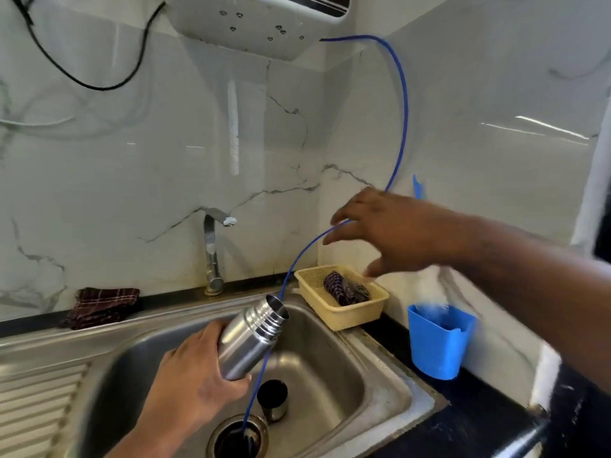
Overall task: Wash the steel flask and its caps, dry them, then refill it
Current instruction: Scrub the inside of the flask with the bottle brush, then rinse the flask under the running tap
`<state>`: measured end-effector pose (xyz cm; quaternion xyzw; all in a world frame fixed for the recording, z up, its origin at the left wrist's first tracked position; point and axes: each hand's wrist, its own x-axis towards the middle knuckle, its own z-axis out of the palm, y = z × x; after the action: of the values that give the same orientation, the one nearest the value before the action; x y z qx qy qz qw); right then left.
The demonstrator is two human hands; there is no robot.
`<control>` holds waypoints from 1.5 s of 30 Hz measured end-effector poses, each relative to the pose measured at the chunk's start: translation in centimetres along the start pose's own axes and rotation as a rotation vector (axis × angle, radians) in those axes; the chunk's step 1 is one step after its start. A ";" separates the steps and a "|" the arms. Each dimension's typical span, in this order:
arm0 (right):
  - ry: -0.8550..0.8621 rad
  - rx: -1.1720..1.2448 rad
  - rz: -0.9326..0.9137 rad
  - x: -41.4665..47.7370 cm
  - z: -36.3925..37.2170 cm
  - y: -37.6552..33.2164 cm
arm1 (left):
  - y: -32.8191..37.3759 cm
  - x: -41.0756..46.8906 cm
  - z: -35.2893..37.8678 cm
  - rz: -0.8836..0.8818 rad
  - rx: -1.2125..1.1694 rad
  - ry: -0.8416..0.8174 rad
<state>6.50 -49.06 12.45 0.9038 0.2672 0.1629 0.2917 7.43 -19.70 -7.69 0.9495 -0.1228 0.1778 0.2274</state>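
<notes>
So left hand (195, 375) grips the tilted flask (248, 345), right hand (390, 233) is splayed by the blue tube (405, 110). I'd pinch it low, feed the mouth.

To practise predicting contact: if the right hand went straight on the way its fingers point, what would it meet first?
Most likely the blue tube, which crosses at the spread fingertips of the right hand; they may already touch it. The tap stands farther along, depth unclear.

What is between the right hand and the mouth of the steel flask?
In the head view, the thin blue tube spans it, from the right hand down past the flask.
</notes>
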 end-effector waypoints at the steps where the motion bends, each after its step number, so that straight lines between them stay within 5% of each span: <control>1: 0.070 0.102 -0.028 1.0 0.0 -1.7 | -0.2 0.1 0.1 -0.029 -0.041 0.011; 4: 0.106 0.390 -0.071 4.5 2.2 -7.0 | -1.1 0.2 0.4 -0.084 -0.219 0.097; 10: -0.229 1.199 -0.072 11.1 8.7 -15.5 | -3.3 0.7 0.8 -0.174 -0.626 0.202; 15: -0.385 1.915 0.000 14.2 11.5 -19.9 | -5.2 1.7 1.4 -0.226 -0.744 0.189; 25: -0.218 2.007 0.364 14.8 14.8 -20.0 | -5.0 2.5 -1.7 -0.262 -0.432 -0.264; 28: -0.190 2.044 0.595 15.3 16.3 -19.1 | -5.3 6.0 -2.7 -0.354 -0.375 -0.164; 31: -0.182 2.041 0.711 15.8 17.5 -18.7 | -6.0 10.9 -2.4 -0.266 -0.154 -0.028; 34: -0.224 1.983 0.725 16.4 18.1 -19.0 | -6.3 15.2 -1.7 -0.064 0.113 0.036; 39: -0.261 1.918 0.684 16.8 17.8 -19.6 | -6.7 19.3 1.2 0.158 0.719 -0.081; 45: -0.288 1.911 0.696 17.2 18.1 -19.0 | -7.8 19.8 3.1 0.125 0.818 -0.080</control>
<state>21.15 -34.04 -10.90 0.7970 -0.0290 -0.1522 -0.5838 28.74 -17.46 -5.53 0.9585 -0.1082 0.1883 -0.1849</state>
